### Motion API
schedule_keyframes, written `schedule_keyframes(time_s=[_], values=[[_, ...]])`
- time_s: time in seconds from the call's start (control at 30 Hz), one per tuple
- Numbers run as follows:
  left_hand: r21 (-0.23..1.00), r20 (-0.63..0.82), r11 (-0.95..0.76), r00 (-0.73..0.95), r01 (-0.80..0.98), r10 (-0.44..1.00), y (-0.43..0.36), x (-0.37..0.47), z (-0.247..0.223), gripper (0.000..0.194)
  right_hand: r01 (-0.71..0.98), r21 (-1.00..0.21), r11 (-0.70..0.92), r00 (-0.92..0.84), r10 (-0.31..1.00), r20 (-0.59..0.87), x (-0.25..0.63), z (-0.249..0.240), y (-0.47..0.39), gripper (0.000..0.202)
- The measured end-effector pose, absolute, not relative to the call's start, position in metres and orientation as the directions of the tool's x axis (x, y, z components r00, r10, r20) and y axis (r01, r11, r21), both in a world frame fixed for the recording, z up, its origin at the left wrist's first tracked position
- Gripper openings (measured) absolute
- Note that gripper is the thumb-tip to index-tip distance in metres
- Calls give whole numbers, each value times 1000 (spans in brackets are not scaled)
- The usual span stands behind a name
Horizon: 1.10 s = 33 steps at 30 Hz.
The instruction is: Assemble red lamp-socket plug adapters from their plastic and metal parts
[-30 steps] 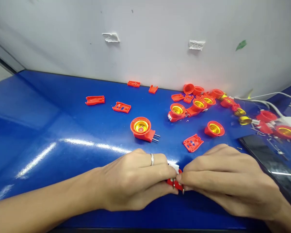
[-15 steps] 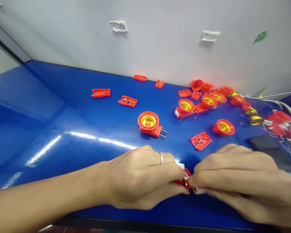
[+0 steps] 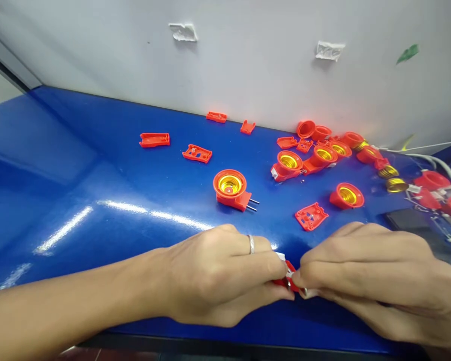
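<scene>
Close to the table's front edge, my left hand [image 3: 221, 281], with a ring on one finger, pinches a small red plastic lamp holder part [image 3: 292, 282] between thumb and fingers. A white piece [image 3: 281, 256] shows at the top of that part. My right hand [image 3: 368, 281] is closed, its fingertips pressed against the right side of the same part. Small metal bits show between the fingertips; what exactly the right hand grips is hidden. Just beyond the hands lie a red cover plate [image 3: 311, 217], a red lamp socket [image 3: 347, 195] and a red plug-in lamp holder [image 3: 230, 189] with two metal pins.
Red shell pieces [image 3: 197, 153] lie scattered on the blue table [image 3: 108, 175]. At the right back is a cluster of red sockets [image 3: 325, 154] with brass screw shells [image 3: 397, 185]. White cables [image 3: 441, 165] and a dark flat object [image 3: 413, 225] are at the right. A pale wall [image 3: 248, 65] closes the back.
The camera view has tilted slightly. Both hands stay at the same red part, with only tiny shifts of the fingertips. The pieces on the table have not moved.
</scene>
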<state>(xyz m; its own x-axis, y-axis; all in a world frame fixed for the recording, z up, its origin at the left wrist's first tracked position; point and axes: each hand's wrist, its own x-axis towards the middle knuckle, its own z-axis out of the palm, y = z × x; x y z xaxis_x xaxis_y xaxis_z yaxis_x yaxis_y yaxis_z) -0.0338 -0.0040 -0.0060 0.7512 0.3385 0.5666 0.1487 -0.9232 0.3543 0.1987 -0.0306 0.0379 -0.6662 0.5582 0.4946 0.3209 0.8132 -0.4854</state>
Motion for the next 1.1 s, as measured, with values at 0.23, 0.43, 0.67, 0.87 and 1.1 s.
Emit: schedule_keyframes(time_s=[0.23,0.43,0.67,0.87,1.1], values=[[332,564,-920,738,208,370,-8,-35,-4,20,322,-475,819,-657,555,511,197,37,-30,11],[335,561,-922,744,196,362,-8,-36,-4,21,277,-507,816,-657,546,519,197,36,-30,9],[344,545,-911,742,227,391,-9,-34,-6,23,317,-477,820,-663,551,507,196,38,-30,11],[351,568,-921,743,171,354,-7,-34,-4,20,315,-487,815,-671,554,493,196,38,-30,11],[348,549,-913,744,210,381,-8,-34,-4,21,356,-454,817,-676,561,478,199,36,-33,14]])
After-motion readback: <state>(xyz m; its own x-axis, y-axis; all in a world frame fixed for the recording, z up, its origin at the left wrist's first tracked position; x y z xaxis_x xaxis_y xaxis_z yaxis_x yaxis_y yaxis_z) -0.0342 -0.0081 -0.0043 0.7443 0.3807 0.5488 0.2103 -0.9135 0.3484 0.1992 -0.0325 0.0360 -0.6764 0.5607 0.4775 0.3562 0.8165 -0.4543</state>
